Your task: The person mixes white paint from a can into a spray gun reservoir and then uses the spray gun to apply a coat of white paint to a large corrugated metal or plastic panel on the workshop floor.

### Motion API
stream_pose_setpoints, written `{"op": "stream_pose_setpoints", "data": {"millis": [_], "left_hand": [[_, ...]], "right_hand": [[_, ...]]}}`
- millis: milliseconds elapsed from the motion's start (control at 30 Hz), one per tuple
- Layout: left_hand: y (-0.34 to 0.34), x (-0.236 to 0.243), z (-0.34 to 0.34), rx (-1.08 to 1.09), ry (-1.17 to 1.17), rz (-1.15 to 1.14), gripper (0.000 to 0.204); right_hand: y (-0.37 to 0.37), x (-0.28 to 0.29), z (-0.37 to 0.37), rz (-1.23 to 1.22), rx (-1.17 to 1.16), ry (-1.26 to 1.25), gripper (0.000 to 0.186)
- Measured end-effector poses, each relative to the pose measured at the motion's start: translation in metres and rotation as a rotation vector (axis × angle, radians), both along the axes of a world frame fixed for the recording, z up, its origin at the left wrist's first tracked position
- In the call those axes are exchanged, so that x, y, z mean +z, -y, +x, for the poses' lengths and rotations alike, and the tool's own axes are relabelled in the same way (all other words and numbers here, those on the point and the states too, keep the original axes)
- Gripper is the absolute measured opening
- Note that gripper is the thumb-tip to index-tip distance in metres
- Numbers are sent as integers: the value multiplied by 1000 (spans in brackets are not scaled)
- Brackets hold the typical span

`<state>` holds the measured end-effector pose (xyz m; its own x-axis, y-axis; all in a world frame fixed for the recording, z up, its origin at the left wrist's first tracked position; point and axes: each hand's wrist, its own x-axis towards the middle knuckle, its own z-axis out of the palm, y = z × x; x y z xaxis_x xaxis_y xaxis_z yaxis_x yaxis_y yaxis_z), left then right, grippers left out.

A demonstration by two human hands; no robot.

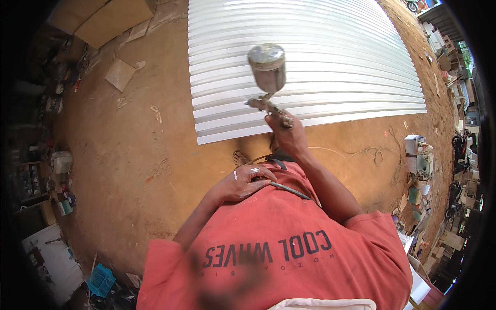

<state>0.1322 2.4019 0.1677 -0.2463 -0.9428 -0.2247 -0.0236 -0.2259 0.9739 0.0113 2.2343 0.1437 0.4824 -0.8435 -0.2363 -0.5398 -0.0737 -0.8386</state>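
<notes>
My right hand (290,135) is wrapped round the handle of a spray gun (267,103), held out in front of me over the edge of white ribbed sheets. A paint-smeared cup (268,72) sits on top of the gun, whose nozzle points left. Against my belly rests my left hand (245,182), with white paint on its back. Its curled fingers close on one end of a thin grey rod (292,190), which lies across my red shirt. The white ribbed sheets (305,103) lie on the ground ahead.
A thin yellowish hose (330,150) runs over the brown ground to a loose coil at right. Cardboard (111,23) lies at the far left, with a flat piece (121,74) nearer. Clutter lines both sides; a blue crate (101,280) stands at the lower left.
</notes>
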Motion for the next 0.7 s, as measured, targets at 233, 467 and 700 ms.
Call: {"op": "stream_pose_setpoints", "data": {"millis": [233,467,700], "left_hand": [[-4,3,0,17,-3,28,16],[1,-9,-3,-37,21,-19,15],[18,-9,-9,-199,72,-21,14]], "right_hand": [[-9,-11,7,62,85,66,29],[23,-5,-72,-34,-348,168,21],[62,7,-177,-209,-868,115,31]]}}
